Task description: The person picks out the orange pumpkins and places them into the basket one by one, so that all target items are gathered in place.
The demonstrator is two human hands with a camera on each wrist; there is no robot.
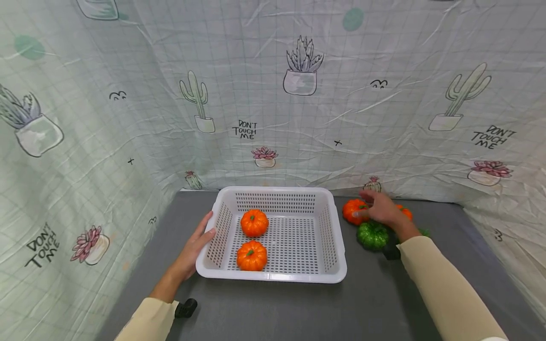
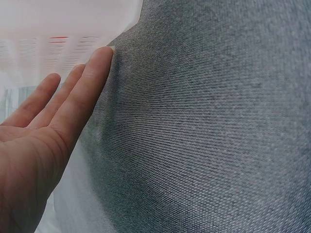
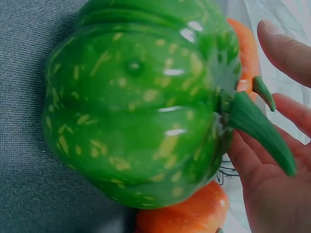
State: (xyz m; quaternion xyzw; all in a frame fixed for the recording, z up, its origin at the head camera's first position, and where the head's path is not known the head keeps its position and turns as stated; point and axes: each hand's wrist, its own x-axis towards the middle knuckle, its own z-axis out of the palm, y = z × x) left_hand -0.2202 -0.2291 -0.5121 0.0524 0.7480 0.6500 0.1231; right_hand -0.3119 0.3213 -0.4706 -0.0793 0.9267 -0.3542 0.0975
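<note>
A white plastic basket (image 1: 273,277) with slotted walls stands in the middle of the table, two small orange pumpkins (image 1: 254,223) in its left half. My left hand (image 1: 194,248) rests against the basket's left side; in the left wrist view its fingers (image 2: 85,92) lie straight along the wall. To the right of the basket, my right hand (image 1: 381,208) reaches over another orange pumpkin (image 1: 353,211), fingers and thumb spread. A speckled green pumpkin (image 3: 136,107) with a curved stem sits just nearer. In the right wrist view the right thumb (image 3: 286,51) is apart from the pumpkins.
One more orange pumpkin (image 1: 404,211) is partly hidden behind the right hand. A bit of green (image 1: 424,232) shows beyond the right wrist. Dark grey cloth (image 1: 273,310) covers the table, and a printed cactus curtain (image 1: 273,104) hangs along its back and sides.
</note>
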